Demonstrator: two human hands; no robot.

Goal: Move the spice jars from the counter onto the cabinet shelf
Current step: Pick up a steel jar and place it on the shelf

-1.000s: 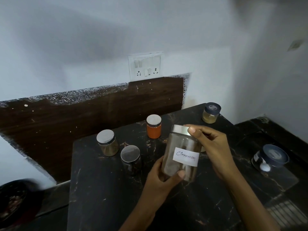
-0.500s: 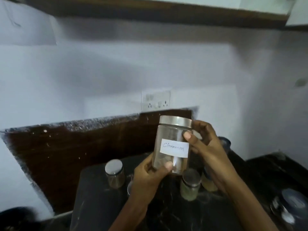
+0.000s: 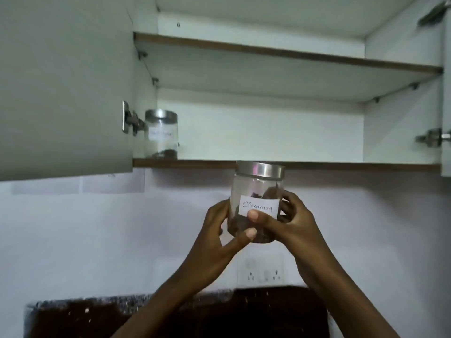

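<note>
I hold a clear cinnamon jar (image 3: 256, 191) with a steel lid and a white handwritten label, upright, just below the front edge of the lower cabinet shelf (image 3: 341, 166). My left hand (image 3: 219, 230) grips its lower left side and my right hand (image 3: 285, 223) wraps its right side, thumb on the label. A second clear jar (image 3: 161, 134) with a steel lid stands at the far left of that shelf, a little dark spice in its bottom. The counter and the other jars are out of view.
The left cabinet door (image 3: 66, 86) hangs open beside the shelf, and the right door's edge (image 3: 446, 93) shows at the far right. An upper shelf (image 3: 280, 54) sits above. A wall socket plate (image 3: 261, 270) is on the wall below my hands.
Both hands have lifted the cinnamon jar from counter height up to just under the lower shelf. My view has tilted up, so the counter jars have dropped out of sight and the open cabinet has appeared.
</note>
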